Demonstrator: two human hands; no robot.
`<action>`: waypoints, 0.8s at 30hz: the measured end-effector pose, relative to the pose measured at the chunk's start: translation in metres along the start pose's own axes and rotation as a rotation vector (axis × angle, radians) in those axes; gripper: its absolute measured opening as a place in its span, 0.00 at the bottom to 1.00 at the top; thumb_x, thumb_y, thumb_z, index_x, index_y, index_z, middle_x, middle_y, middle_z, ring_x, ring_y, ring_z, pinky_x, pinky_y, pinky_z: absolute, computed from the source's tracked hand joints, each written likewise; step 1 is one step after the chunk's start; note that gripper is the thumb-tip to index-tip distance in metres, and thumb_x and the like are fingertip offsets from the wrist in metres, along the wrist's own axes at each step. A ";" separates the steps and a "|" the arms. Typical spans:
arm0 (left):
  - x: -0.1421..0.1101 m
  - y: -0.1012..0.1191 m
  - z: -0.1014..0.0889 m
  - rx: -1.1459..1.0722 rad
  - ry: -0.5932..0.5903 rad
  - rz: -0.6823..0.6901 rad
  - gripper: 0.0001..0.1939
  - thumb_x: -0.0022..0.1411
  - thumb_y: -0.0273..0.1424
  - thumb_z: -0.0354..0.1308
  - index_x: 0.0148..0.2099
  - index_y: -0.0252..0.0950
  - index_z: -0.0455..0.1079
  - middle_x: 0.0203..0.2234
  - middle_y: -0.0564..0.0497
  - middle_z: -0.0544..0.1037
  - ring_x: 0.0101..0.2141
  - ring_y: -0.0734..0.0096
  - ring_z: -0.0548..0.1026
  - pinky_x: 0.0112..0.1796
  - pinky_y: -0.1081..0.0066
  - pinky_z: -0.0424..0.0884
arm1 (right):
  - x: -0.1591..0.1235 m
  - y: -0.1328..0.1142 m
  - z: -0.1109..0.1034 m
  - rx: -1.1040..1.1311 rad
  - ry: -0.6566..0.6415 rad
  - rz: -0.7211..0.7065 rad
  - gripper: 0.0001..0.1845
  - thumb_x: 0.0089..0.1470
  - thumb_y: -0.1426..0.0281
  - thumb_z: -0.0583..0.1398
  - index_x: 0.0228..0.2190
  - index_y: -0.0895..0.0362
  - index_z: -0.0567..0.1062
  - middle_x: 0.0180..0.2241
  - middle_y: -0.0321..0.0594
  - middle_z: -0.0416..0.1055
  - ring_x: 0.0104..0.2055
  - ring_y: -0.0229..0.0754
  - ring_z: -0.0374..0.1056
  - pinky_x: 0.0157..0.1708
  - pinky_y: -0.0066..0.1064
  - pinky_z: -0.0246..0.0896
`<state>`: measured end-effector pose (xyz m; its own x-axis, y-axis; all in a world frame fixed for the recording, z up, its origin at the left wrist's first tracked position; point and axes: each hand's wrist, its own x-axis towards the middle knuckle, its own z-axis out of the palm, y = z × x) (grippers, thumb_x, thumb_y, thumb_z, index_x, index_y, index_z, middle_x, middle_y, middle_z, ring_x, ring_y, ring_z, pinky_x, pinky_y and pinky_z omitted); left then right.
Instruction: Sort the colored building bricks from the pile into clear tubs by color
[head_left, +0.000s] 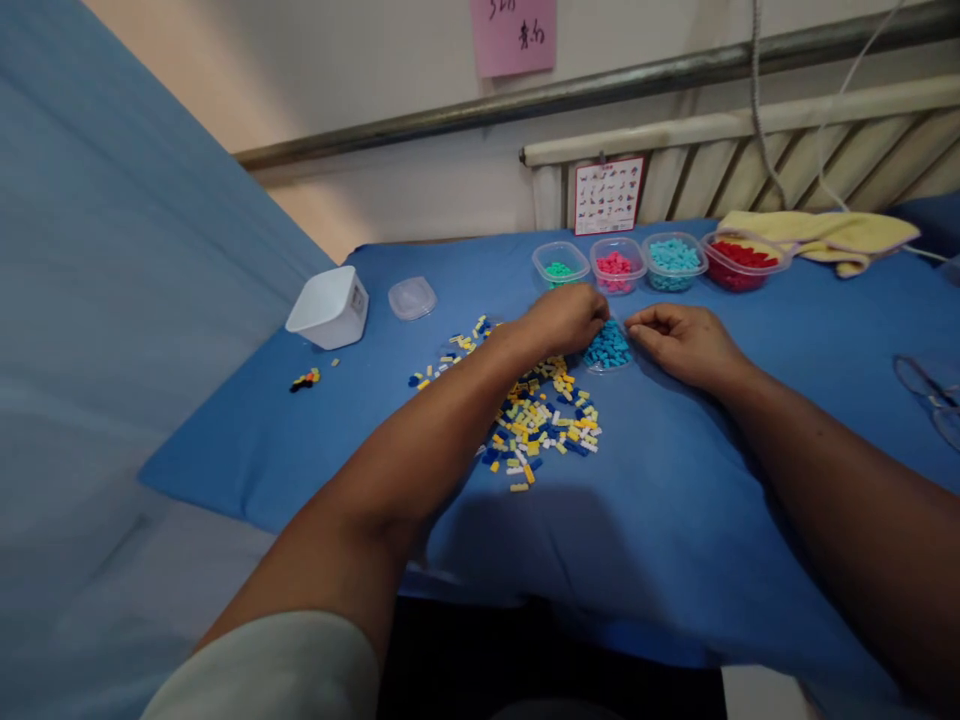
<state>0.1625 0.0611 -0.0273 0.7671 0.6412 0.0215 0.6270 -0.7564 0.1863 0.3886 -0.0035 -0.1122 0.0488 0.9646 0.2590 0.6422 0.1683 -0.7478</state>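
Observation:
My left hand (564, 317) rests knuckles up on the blue cloth, fingers curled, touching the left rim of a small clear tub of blue bricks (607, 347). What it holds, if anything, is hidden. My right hand (684, 343) lies just right of that tub, fingers curled in a loose pinch near its rim. A pile of mixed yellow, white and blue bricks (541, 420) spreads under and beside my left forearm.
Several clear tubs stand in a row at the back: green (561, 266), pink (616, 266), teal (673, 260), red (742, 262). A white box (330, 308) and clear lid (412, 297) sit left. A yellow towel (825, 235) lies back right, glasses (930, 395) far right.

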 end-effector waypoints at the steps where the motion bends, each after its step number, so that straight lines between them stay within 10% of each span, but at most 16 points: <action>1: -0.002 -0.002 -0.002 -0.009 0.034 -0.003 0.18 0.72 0.25 0.59 0.54 0.33 0.89 0.51 0.39 0.90 0.50 0.53 0.86 0.49 0.61 0.77 | 0.000 0.001 0.000 0.003 0.002 -0.006 0.10 0.62 0.63 0.69 0.42 0.48 0.91 0.41 0.41 0.90 0.41 0.52 0.84 0.44 0.42 0.81; 9: -0.106 -0.082 -0.036 -0.120 0.322 -0.331 0.18 0.74 0.32 0.59 0.56 0.35 0.88 0.53 0.42 0.89 0.51 0.57 0.85 0.58 0.61 0.78 | -0.001 0.005 0.001 -0.001 0.002 0.009 0.12 0.62 0.62 0.69 0.44 0.50 0.91 0.41 0.42 0.90 0.41 0.53 0.84 0.45 0.43 0.81; 15: -0.207 -0.130 -0.009 -0.141 0.382 -0.687 0.19 0.78 0.38 0.55 0.55 0.37 0.84 0.53 0.40 0.89 0.54 0.52 0.84 0.58 0.57 0.77 | -0.002 0.011 -0.001 -0.007 0.017 -0.005 0.12 0.62 0.60 0.69 0.43 0.50 0.91 0.42 0.43 0.89 0.43 0.55 0.84 0.47 0.47 0.82; 24: -0.218 -0.128 0.016 -0.040 0.411 -0.507 0.21 0.79 0.39 0.51 0.53 0.36 0.84 0.54 0.38 0.87 0.59 0.49 0.81 0.65 0.54 0.74 | -0.012 0.000 0.000 -0.058 0.124 0.041 0.17 0.64 0.57 0.67 0.48 0.53 0.87 0.42 0.44 0.88 0.43 0.53 0.83 0.50 0.46 0.80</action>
<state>-0.0823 0.0162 -0.0717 0.2578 0.9204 0.2938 0.8857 -0.3467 0.3088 0.3882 -0.0145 -0.1155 0.1679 0.9374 0.3052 0.6809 0.1136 -0.7235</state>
